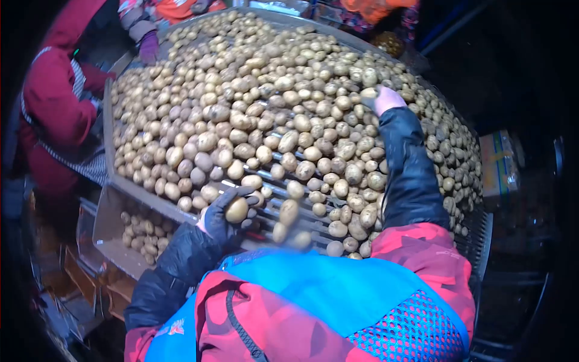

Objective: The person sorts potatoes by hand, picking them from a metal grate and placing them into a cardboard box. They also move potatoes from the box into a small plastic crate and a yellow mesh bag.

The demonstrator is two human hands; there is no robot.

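Darkness surrounds the slatted table (142,192), heaped with potatoes (241,96). At left, a person in dark red (57,108) stands beside it; nearer, a bin (104,220) holds more potatoes. By the table's near edge, my gloved left hand (220,211) curls its fingers around one potato (236,210). Farther right, my right hand (383,99) reaches across the heap; I cannot tell whether it grips anything. A box (498,163) sits at far right.
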